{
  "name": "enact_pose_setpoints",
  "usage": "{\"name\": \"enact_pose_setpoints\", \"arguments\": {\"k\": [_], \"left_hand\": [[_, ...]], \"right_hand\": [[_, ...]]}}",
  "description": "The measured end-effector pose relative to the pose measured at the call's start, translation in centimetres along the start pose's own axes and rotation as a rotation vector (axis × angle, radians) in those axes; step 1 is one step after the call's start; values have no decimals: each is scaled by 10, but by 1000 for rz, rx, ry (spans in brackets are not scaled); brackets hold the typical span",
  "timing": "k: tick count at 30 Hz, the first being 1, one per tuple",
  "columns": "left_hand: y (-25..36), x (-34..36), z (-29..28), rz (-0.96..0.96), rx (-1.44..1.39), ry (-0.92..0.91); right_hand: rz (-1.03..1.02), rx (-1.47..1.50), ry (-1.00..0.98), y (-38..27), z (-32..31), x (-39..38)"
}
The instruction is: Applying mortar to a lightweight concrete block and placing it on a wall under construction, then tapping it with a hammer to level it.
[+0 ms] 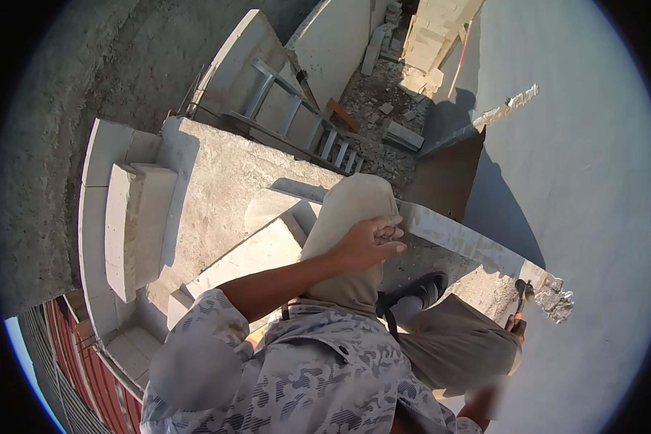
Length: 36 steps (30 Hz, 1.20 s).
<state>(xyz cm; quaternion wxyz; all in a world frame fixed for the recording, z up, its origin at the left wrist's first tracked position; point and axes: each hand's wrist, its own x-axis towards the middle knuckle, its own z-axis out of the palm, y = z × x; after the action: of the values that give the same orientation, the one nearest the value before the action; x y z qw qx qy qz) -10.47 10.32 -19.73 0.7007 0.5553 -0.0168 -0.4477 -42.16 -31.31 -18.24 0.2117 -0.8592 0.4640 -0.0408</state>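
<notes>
My left hand (371, 241) rests on my bent knee in beige trousers (354, 210). Its fingers are loosely curled, with the thumb apart and nothing visible in them. Low on the right, my right hand (516, 328) is closed round the dark and orange handle of a hammer (520, 296). The hammer's head is up against the broken end of a pale block course (532, 273), where it meets the grey wall. Rough mortar (555, 300) sticks out beside the hammer head. My trouser leg and forearm partly hide the right hand.
Pale blocks (264, 253) lie by my left leg, with more stacked (141, 224) along the left edge. A metal ladder (293, 116) leans beyond the concrete ledge (224, 159). Rubble (383, 108) covers the ground below. A smooth grey wall (586, 181) rises on the right.
</notes>
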Motion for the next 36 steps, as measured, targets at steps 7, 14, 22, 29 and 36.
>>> {"name": "enact_pose_setpoints", "arguments": {"k": [7,14,22,29,36], "left_hand": [[-93,-123,-204,27,957,946],[-140,-208,-180,-660,934,1083],[-287,-283,-240,-744,-73,1241],[-286,-273,-242,-691,-219,1225],[-284,-268,-249,-750,-234,1276]], "right_hand": [[189,-117,-143,40,9,-71],[361,-237,-314,86,15,-143],[444,-260,-424,105,30,-187],[459,-267,-485,96,67,-187],[427,-281,-541,80,91,-169]]}}
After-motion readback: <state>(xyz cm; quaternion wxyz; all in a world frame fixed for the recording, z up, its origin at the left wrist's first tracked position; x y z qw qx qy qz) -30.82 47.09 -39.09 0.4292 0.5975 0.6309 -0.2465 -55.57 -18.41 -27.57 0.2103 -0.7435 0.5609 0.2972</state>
